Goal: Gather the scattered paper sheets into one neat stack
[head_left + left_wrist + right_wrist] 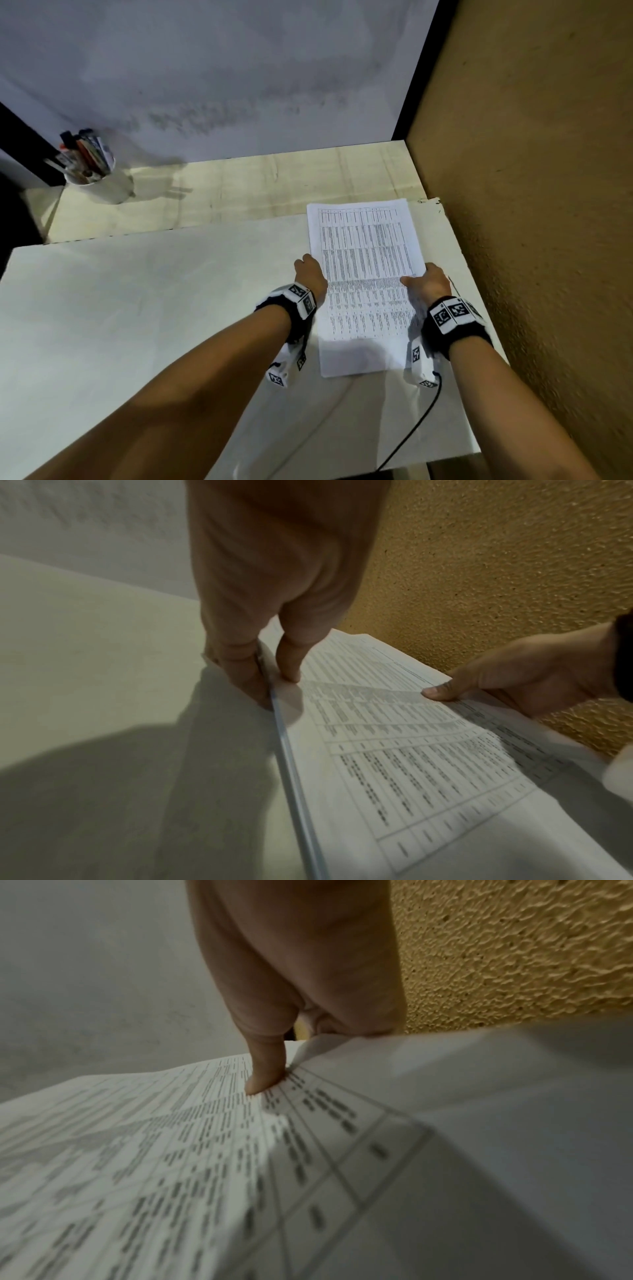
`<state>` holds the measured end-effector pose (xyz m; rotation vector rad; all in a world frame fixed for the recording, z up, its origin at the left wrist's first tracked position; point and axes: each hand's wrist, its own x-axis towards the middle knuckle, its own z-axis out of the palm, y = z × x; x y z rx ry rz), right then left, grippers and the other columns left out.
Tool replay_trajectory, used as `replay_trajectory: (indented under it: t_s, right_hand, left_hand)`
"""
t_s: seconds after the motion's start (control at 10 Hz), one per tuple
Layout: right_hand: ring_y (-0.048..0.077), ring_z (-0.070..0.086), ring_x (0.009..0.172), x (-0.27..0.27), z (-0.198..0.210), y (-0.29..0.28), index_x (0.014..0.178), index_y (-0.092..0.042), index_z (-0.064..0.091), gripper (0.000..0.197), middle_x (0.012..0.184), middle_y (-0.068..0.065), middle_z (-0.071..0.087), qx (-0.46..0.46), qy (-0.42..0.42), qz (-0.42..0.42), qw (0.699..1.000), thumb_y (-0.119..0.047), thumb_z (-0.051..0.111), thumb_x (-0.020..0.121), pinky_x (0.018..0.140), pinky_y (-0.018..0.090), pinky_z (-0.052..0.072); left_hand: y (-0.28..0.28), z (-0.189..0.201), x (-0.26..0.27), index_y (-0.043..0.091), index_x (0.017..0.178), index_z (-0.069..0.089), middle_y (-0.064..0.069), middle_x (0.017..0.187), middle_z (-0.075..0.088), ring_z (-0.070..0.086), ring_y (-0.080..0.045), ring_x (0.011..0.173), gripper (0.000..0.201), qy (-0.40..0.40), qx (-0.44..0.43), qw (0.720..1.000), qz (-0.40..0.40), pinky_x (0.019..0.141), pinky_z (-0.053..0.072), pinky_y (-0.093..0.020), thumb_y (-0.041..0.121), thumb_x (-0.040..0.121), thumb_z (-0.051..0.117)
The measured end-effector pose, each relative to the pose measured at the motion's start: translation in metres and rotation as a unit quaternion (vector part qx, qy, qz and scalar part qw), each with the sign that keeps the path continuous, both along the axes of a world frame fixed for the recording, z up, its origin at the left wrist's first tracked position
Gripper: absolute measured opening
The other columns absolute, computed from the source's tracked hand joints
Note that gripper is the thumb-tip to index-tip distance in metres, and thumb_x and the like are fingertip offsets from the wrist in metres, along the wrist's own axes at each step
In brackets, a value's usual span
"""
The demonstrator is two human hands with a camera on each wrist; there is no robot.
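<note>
Paper stack (pixel 363 274): printed sheets with a table of small text, gathered in one pile, long side running from near to far. It sits at the right part of the table, near the brown wall.
Stack edges: in the left wrist view the left edge (pixel 294 777) shows several thin layers lying almost even on each other. The near end seems a little lifted, with a shadow under it, but I cannot tell this for sure.
Left hand (pixel 310 274): grips the left edge of the stack, thumb (pixel 291 658) on top of the paper and the other fingers (pixel 240 669) curled at the edge and under it.
Right hand (pixel 431 279): holds the right edge of the stack, thumb (pixel 265 1069) pressing down on the printed side. The other fingers go behind the paper edge and are mostly hidden.
Both hands: they are on opposite long sides of the stack, about at the middle of its length.
Wrist bands (pixel 452 317): black bands with white marker blocks on both wrists; a black cable (pixel 414 428) hangs from the right one.
Table (pixel 137 308): white sheet surface at the near part, pale wood at the far part.
Pen cup (pixel 99 185): white cup with pens and markers, far left on the table, well apart from the stack.
Walls: grey wall (pixel 239 68) at the far side, rough brown wall (pixel 531 171) on the right.
</note>
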<state>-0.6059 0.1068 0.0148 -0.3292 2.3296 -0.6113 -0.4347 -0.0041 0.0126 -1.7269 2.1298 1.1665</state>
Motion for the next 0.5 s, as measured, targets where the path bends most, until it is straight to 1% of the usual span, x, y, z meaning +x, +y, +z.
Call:
replay_trajectory:
  t_s: [0.1,0.2,0.3,0.4,0.5]
  right_hand:
    - [0.037,0.050,0.121,0.003,0.004,-0.002,0.131,0.002,0.041,0.054,0.132,0.019,0.052,0.029,0.019,0.007,0.999,-0.015,0.065,0.085,0.092,0.036,0.043]
    - [0.037,0.044,0.123,0.010,0.007,-0.004,0.130,0.000,0.039,0.053,0.134,0.019,0.045,0.056,0.066,0.012,0.996,-0.015,0.064,0.086,0.094,0.040,0.042]
    - [0.037,0.033,0.127,0.016,0.010,-0.003,0.127,-0.001,0.042,0.053,0.136,0.019,0.034,0.096,0.087,0.051,0.990,-0.024,0.063,0.084,0.102,0.047,0.036]
    - [0.036,0.032,0.128,0.015,0.012,0.000,0.130,0.000,0.040,0.056,0.137,0.019,0.032,0.097,0.064,0.073,0.991,-0.028,0.060,0.086,0.103,0.045,0.035]
    - [0.038,0.032,0.130,0.014,0.026,0.007,0.134,0.002,0.035,0.060,0.140,0.021,0.030,0.057,0.058,0.050,0.995,-0.028,0.058,0.087,0.103,0.044,0.035]
  left_hand:
    - [0.005,0.002,-0.008,-0.005,0.126,0.033,-0.023,0.134,0.035,0.045,-0.033,0.120,0.041,-0.033,-0.009,0.999,0.021,0.101,0.039,-0.035,0.003,0.090,0.050]
    - [0.007,0.002,-0.010,-0.004,0.124,0.037,-0.022,0.134,0.036,0.043,-0.034,0.122,0.040,-0.054,-0.026,0.998,0.038,0.103,0.037,-0.036,0.004,0.088,0.053]
    - [0.009,0.004,-0.005,-0.003,0.121,0.043,-0.022,0.133,0.040,0.044,-0.037,0.120,0.037,-0.064,-0.024,0.998,0.000,0.100,0.038,-0.040,0.011,0.088,0.052]
    - [0.009,0.009,-0.002,-0.001,0.120,0.047,-0.023,0.132,0.042,0.046,-0.038,0.119,0.037,-0.046,-0.004,0.999,-0.015,0.097,0.040,-0.042,0.014,0.086,0.051]
    - [-0.002,0.019,0.004,-0.003,0.118,0.045,-0.021,0.131,0.042,0.046,-0.037,0.117,0.035,-0.023,-0.004,1.000,-0.011,0.096,0.042,-0.040,0.012,0.086,0.050]
